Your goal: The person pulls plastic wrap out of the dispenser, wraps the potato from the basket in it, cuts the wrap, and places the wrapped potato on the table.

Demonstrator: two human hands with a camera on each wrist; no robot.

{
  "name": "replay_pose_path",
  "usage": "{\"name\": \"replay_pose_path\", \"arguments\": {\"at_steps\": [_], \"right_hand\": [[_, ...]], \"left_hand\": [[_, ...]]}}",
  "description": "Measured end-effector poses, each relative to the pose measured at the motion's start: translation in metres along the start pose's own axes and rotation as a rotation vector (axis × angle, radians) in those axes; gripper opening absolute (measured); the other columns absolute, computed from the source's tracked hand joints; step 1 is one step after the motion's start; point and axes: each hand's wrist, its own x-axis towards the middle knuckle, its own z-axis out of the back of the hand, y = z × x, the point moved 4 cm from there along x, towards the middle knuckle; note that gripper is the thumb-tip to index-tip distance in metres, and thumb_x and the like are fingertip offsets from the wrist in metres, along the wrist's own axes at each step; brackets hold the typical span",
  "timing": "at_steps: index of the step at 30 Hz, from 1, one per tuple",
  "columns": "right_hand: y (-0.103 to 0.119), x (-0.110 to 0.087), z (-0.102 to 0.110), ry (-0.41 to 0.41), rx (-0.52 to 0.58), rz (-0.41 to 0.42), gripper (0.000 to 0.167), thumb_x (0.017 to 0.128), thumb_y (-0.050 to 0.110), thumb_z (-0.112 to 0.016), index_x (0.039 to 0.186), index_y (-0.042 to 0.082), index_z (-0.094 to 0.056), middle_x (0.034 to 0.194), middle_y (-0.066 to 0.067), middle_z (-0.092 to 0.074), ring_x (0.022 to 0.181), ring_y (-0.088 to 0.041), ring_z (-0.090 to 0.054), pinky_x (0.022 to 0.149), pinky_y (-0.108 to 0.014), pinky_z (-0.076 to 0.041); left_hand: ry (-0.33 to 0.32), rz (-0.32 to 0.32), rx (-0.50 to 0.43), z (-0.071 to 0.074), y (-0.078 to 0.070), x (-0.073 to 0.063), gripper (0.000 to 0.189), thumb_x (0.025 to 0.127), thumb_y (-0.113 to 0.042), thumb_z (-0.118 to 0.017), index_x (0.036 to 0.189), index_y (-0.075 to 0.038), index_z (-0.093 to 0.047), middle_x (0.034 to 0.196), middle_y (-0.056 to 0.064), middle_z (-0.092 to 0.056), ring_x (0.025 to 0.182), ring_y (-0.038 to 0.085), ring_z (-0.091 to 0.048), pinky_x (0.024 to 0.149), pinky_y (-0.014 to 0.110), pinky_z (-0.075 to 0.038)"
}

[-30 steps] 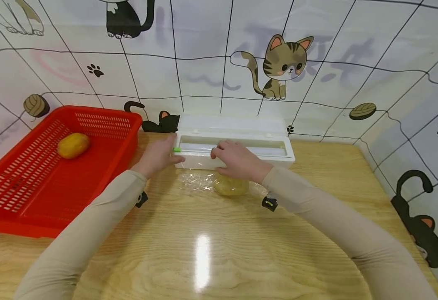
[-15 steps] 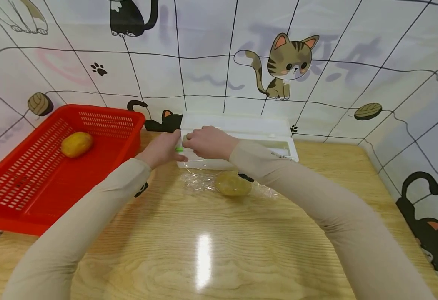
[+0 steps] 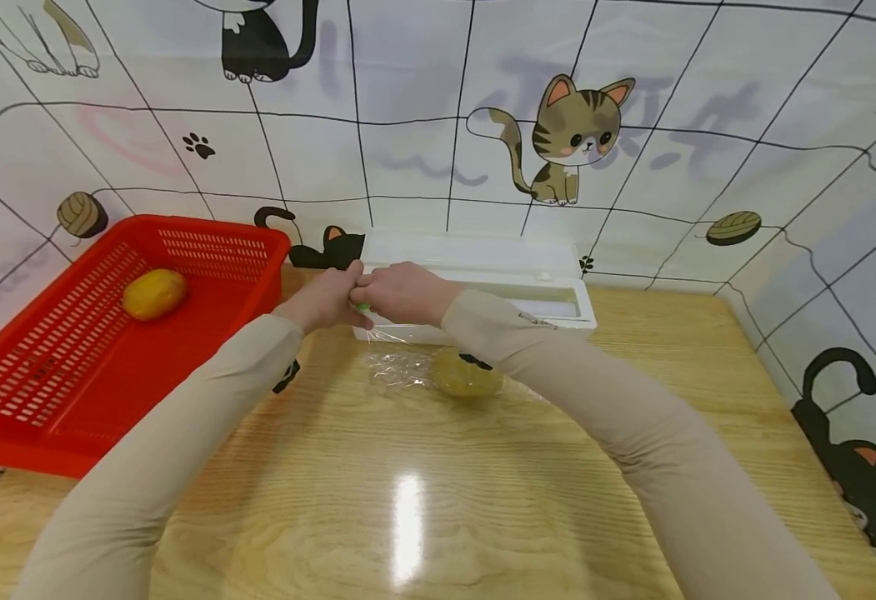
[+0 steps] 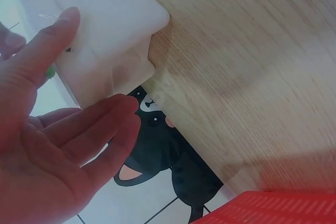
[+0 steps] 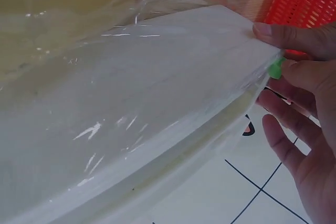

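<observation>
A white cling film dispenser box (image 3: 396,334) sits against the wall with its lid (image 3: 475,247) raised. My left hand (image 3: 322,302) holds the box's left end, thumb on the front face and fingers round the end in the left wrist view. With curled fingers, my right hand (image 3: 410,293) pinches the small green slide cutter (image 5: 275,68) at that same end, close against the left hand. Clear film (image 3: 395,368) runs over the front edge onto the table. A yellow mango-like fruit (image 3: 456,379) lies under the film, partly hidden by the right sleeve and wrist camera.
At left stands a red plastic basket (image 3: 205,408) with another yellow mango-like fruit (image 3: 155,294) inside. A wood-grain table (image 3: 317,492) carries everything. The cat-patterned wall covering (image 3: 400,158) rises right behind the box and along the right side.
My right hand has moved left from the middle of the dispenser to the green slide cutter at its left end. The left hand stays at that end; the fruit has not moved.
</observation>
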Motion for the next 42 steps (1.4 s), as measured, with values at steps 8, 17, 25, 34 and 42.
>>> {"name": "replay_pose_path", "arguments": {"at_steps": [8,17,25,34,42], "right_hand": [[0.000,-0.003,-0.005,-0.033,0.052,0.020,0.013,0.097,0.008,-0.057,0.109,0.011,-0.062,0.104,-0.002,-0.063,0.083,-0.018,-0.057,0.074,-0.029,-0.050],[-0.011,-0.026,-0.006,-0.023,0.099,-0.016,0.012,0.095,0.006,-0.059,0.107,0.008,-0.062,0.097,-0.004,-0.063,0.084,-0.020,-0.059,0.076,-0.031,-0.050],[-0.027,-0.064,-0.014,-0.078,0.158,-0.011,0.013,0.094,0.005,-0.060,0.106,0.007,-0.062,0.097,-0.004,-0.065,0.086,-0.022,-0.061,0.077,-0.035,-0.050],[-0.047,-0.122,-0.026,-0.132,0.167,-0.023,0.015,0.093,0.002,-0.061,0.107,0.006,-0.062,0.099,-0.005,-0.064,0.092,-0.023,-0.061,0.081,-0.037,-0.050],[-0.072,-0.184,-0.038,-0.135,0.168,-0.103,0.015,0.092,0.000,-0.062,0.105,0.006,-0.063,0.097,-0.006,-0.064,0.089,-0.023,-0.061,0.078,-0.039,-0.050]], "left_hand": [[0.013,0.023,0.066,0.002,-0.005,-0.003,0.056,0.079,-0.022,-0.081,0.111,-0.002,-0.039,0.097,0.018,-0.061,0.090,0.036,-0.060,0.081,0.047,-0.049],[0.037,0.064,0.133,0.001,-0.011,0.000,0.069,0.079,-0.026,-0.081,0.123,0.002,-0.036,0.105,0.023,-0.058,0.092,0.037,-0.058,0.085,0.048,-0.050],[0.046,0.079,0.128,0.001,-0.013,-0.001,0.081,0.080,-0.026,-0.081,0.135,0.004,-0.029,0.113,0.026,-0.055,0.095,0.038,-0.056,0.088,0.051,-0.048],[0.057,0.068,0.150,0.002,-0.008,-0.004,0.089,0.081,-0.027,-0.079,0.140,0.008,-0.023,0.124,0.034,-0.051,0.108,0.044,-0.054,0.095,0.054,-0.043],[0.063,0.066,0.164,0.004,-0.010,-0.007,0.087,0.082,-0.028,-0.078,0.140,0.006,-0.023,0.122,0.031,-0.051,0.108,0.044,-0.053,0.092,0.056,-0.044]]}}
